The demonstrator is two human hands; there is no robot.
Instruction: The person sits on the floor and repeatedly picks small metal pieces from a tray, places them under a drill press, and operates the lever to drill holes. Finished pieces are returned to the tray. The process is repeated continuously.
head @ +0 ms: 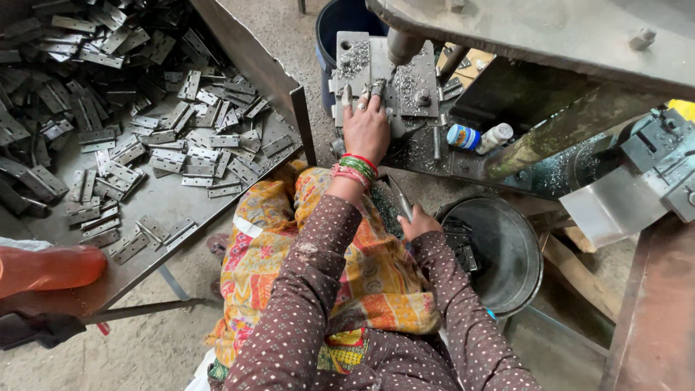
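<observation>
- the left hand [367, 129] lies palm down on the press bed [384, 76], fingers stretched far and pressing a small metal piece [377, 88] just under the ram [400, 45]; the hand is flat, not closed round anything.
- rings show on its fingers [360, 105], and red and green bangles [355, 169] sit at the wrist.
- the right hand [418, 221] is near the lap, closed round a thin metal rod [399, 195] that slants up and left.
- just right of that hand stands a dark round pan [507, 253] with a few dark metal parts [463, 246] at its left side.
- metal shavings [353, 58] are scattered on the press bed.
- two small bottles [478, 136] lie on the machine's base, right of the left hand.
- to the left, a tray worktop [166, 203] carries a big heap of flat hinges [145, 108], well apart from both hands.
- an orange bottle [47, 266] lies at the near left edge.
- a blue bucket [340, 22] stands far behind the press.
- the person wears dotted brown sleeves [304, 289] and a patterned yellow cloth [362, 275] over the lap.
</observation>
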